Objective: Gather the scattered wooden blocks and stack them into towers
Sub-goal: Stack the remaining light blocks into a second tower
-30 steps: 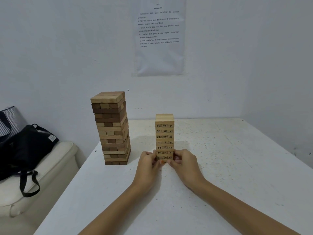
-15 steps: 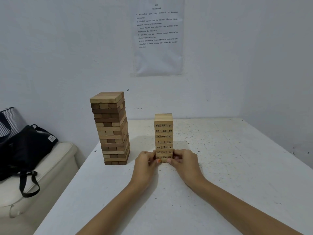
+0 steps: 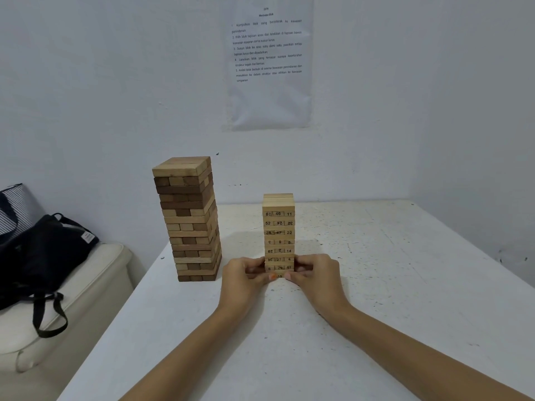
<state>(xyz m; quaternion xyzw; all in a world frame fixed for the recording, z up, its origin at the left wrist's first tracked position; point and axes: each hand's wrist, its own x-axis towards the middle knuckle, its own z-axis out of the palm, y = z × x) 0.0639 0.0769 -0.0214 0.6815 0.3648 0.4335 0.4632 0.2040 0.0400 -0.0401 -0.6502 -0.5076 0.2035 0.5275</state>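
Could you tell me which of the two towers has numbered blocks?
The shorter pale tower, gripped near its base by the left hand and right hand; the taller tower beside it is plain, mixed brown.

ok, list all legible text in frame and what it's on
Numbered tower, block ends, top down:
"46" "11"
"52"
"38" "47" "22"
"14"
"27"
"51"
Other numbers rotated or blurred.
"Kumpulkan blok yang berselerak ke kawasan": wall sheet, first line; rest too small.
Bag tag: unreadable.
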